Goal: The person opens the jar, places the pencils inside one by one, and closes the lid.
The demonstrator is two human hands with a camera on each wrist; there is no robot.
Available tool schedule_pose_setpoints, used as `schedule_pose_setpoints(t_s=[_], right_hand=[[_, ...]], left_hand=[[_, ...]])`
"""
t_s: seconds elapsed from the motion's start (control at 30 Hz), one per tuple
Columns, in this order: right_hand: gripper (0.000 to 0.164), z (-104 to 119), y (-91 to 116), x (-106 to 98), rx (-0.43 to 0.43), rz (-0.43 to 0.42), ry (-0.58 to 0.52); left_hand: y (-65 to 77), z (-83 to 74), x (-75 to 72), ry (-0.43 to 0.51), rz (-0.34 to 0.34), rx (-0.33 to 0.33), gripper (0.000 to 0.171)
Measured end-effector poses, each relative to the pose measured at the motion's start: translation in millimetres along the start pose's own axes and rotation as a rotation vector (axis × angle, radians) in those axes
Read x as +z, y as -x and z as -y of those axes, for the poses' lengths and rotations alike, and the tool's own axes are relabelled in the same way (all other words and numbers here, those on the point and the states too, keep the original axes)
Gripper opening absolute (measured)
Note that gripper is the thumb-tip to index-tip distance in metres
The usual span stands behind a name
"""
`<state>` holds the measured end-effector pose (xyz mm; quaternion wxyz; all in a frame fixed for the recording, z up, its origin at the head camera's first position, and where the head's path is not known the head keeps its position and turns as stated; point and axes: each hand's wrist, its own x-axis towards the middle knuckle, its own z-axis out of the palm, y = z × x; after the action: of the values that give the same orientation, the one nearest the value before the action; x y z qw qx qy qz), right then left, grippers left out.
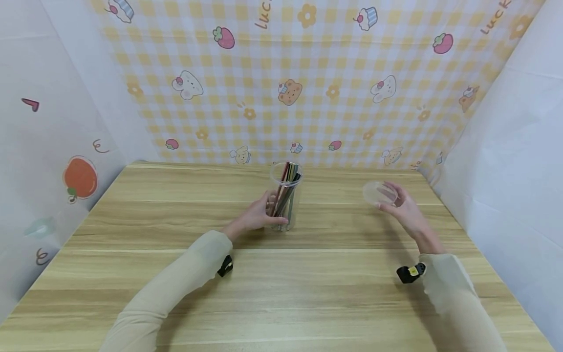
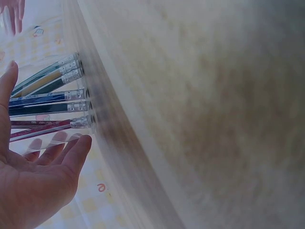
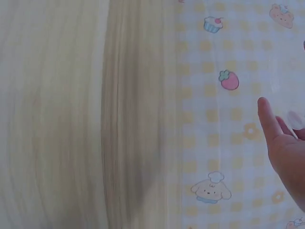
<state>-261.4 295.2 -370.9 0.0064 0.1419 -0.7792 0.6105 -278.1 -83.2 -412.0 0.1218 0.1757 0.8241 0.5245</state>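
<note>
My left hand (image 1: 257, 215) grips a clear plastic container (image 1: 297, 205) from its left side, near the middle of the table. The container is upright, and several pencils (image 1: 286, 195) lean inside it. In the left wrist view, the pencils (image 2: 47, 98) have their metal-banded eraser ends at the container's bottom, close to the tabletop. My right hand (image 1: 406, 212) pinches a translucent round lid (image 1: 373, 193) by its edge, held above the table to the right of the container. Only part of the right hand (image 3: 288, 152) shows in the right wrist view, at the edge.
A light wood-grain table (image 1: 281, 293) lies beneath both hands. Behind it hangs a yellow checked cloth (image 1: 246, 93) with cartoon prints, and pale sheets stand at the left (image 1: 26, 161) and right. Each sleeve cuff bears a black wrist camera (image 1: 410, 274).
</note>
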Motion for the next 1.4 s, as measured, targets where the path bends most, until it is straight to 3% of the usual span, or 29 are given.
schedule_pose_setpoints(t_s=[0.13,0.3,0.47,0.63,0.8,0.9,1.07,1.23,1.4], right_hand=[[0.061,0,-2,5,-0.071,0.003,-0.173],[0.064,9,-4,12,-0.076,0.013,-0.202],[0.072,19,-6,20,-0.063,0.036,-0.141],[0.076,28,-11,31,-0.044,0.05,-0.103],[0.075,35,-17,40,-0.087,0.05,0.032],[0.078,40,-22,44,-0.135,0.061,0.149],[0.075,63,-26,53,-0.209,0.131,0.282],[0.07,93,-28,66,-0.224,0.219,0.339],[0.07,106,-39,74,-0.242,0.31,0.367]], left_hand=[[-0.1,-0.3,0.7,0.003,-0.004,0.002,0.085],[0.2,-0.6,0.6,0.001,-0.003,0.004,0.086],[2.4,-4.7,-1.0,0.01,0.016,0.013,0.086],[13.2,-24.3,-3.7,0.019,0.034,0.015,0.082],[18.2,-33.5,-5.0,0.005,0.042,-0.001,0.079],[17.5,-31.3,-4.8,0.004,0.039,0.012,0.078],[6.7,-11.4,-1.8,0.014,0.026,0.018,0.08],[1.5,-1.5,-0.2,-0.006,0.006,0.011,0.081],[1.1,-1.3,-0.2,-0.011,-0.007,-0.001,0.081]])
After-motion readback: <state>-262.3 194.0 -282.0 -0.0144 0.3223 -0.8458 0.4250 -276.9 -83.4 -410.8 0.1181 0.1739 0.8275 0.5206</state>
